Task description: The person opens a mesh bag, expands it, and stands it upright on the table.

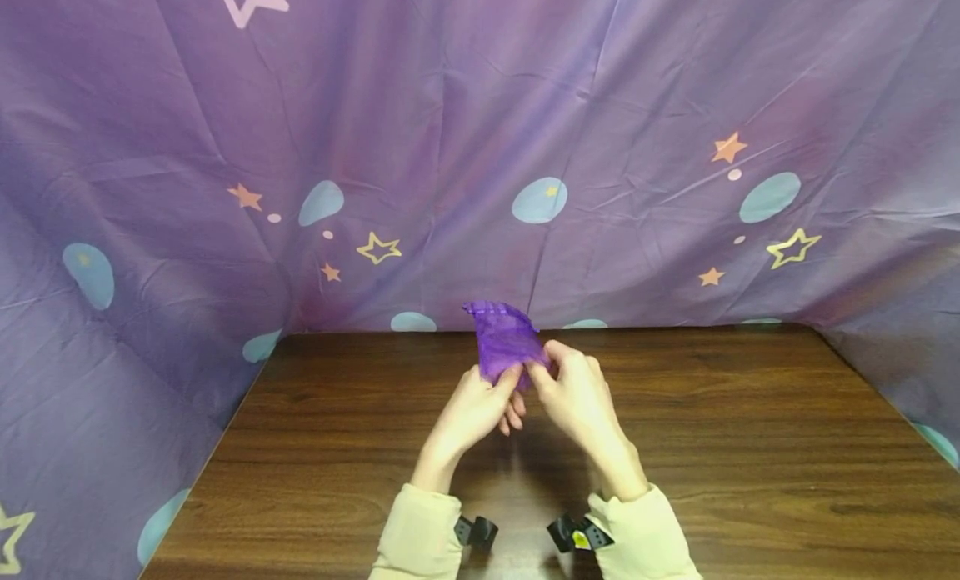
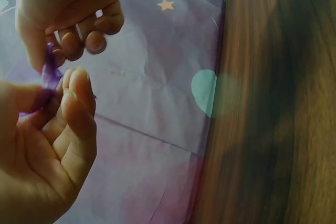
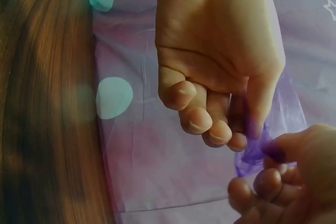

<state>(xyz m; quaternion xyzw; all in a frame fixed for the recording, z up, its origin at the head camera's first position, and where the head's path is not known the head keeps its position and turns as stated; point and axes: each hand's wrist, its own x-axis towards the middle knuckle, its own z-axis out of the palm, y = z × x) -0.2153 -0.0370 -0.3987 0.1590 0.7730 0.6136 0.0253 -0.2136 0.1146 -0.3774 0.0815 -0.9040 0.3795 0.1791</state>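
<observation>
A sheer purple organza pouch (image 1: 508, 338) stands up from between both hands, its banded, gathered-looking edge at the top. My left hand (image 1: 474, 409) pinches its lower left part between thumb and fingers. On the other side my right hand (image 1: 583, 397) pinches the lower right part, the two thumbs almost meeting. In the left wrist view a bit of the purple pouch (image 2: 51, 77) shows between the fingertips. From the right wrist view, the sheer fabric (image 3: 254, 153) is bunched at the thumbs, and the other fingers of the left hand (image 3: 215, 35) curl loosely beneath. Whether anything lies inside is hard to see.
Under the hands lies a dark wood-grain table (image 1: 337, 447). A purple curtain (image 1: 450, 147) with stars and blue spots hangs behind and around it. Black wrist cameras are strapped at the left sleeve (image 1: 420, 530) and the right sleeve (image 1: 645, 534).
</observation>
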